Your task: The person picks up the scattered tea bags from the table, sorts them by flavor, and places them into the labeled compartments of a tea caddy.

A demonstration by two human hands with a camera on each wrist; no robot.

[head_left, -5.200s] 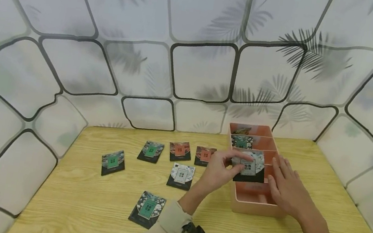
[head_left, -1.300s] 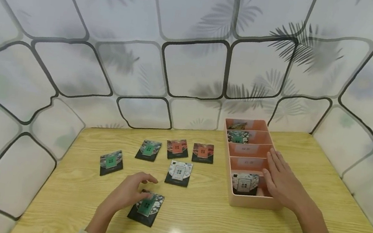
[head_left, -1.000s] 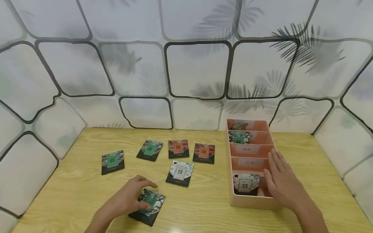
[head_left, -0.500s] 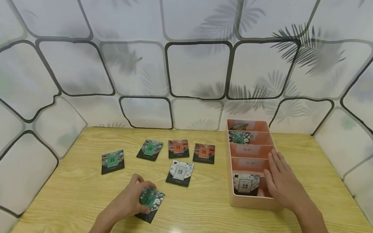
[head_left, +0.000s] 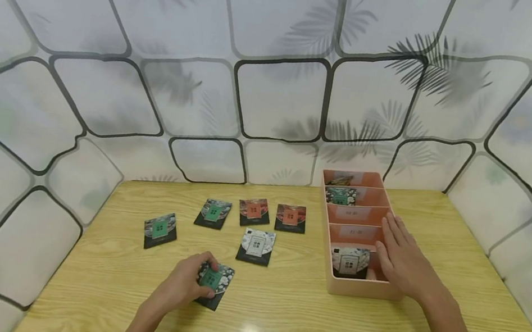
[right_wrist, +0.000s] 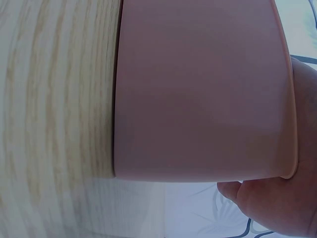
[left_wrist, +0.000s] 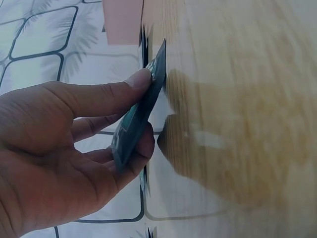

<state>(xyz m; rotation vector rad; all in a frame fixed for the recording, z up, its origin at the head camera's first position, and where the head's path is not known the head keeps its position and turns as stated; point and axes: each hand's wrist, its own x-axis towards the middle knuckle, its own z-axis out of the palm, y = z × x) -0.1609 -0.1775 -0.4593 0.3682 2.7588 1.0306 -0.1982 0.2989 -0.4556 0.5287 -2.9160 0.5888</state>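
My left hand (head_left: 176, 285) pinches a dark sachet with a green label and floral print (head_left: 223, 280) between thumb and fingers. In the left wrist view, the sachet (left_wrist: 136, 116) is tilted and raised off the wooden table. My right hand (head_left: 409, 265) rests on the right rim of a pink divided box (head_left: 365, 289), fingers straight and the thumb over the inside. A white-label sachet (head_left: 350, 262) stands in the box's nearest compartment. Farther back, a green-label floral sachet (head_left: 340, 195) sits in the second compartment from the back, and another packet (head_left: 340, 180) in the rearmost.
On the table (head_left: 290, 317) lie two green-label sachets, one at far left (head_left: 160, 230) and one behind it (head_left: 213, 213). Two orange-label sachets (head_left: 254, 212) and a white-label one (head_left: 256, 247) lie nearer the box. A patterned cloth wall (head_left: 280, 100) encloses the table's back and sides.
A white-label sachet was set into the box's nearest compartment. My left hand then went left to the green-label floral sachet, gripped it and raised it slightly. The right hand stays at the box rim.
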